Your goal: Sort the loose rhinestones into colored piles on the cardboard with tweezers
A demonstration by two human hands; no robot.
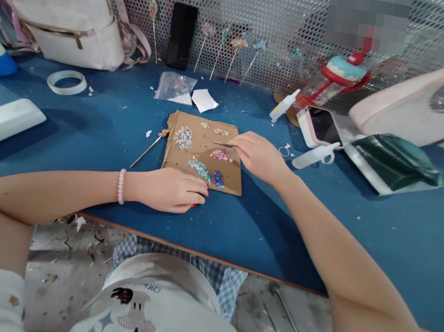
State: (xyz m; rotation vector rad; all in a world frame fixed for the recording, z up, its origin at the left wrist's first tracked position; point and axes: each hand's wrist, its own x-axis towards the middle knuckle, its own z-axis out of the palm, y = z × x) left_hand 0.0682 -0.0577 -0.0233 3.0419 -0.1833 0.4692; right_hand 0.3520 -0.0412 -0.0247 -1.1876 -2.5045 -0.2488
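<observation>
A piece of brown cardboard (197, 147) lies on the blue table, with small heaps of sequins or beads on it. The silver-white heap (184, 139) is at the left, the pink heap (221, 155) at the right, the teal heap (200, 168) and blue heap (218, 178) near the front. My right hand (256, 155) is closed on thin, pointed tweezers (222, 144), whose tip hovers just above the pink heap. Palm down, my left hand (172, 190) rests at the board's front edge, fingers loosely stretched. A stick with a gold beaded end (148, 147) leans at the board's left edge.
Behind the board are a clear plastic bag (175, 88), white paper (205, 100), a phone (181, 36) and several decorated sticks (235, 57) against the mesh. Glue bottles (314, 155), a green packet (397, 162) and a cup (334, 80) stand right; a backpack (70, 2) and tape (67, 82) left.
</observation>
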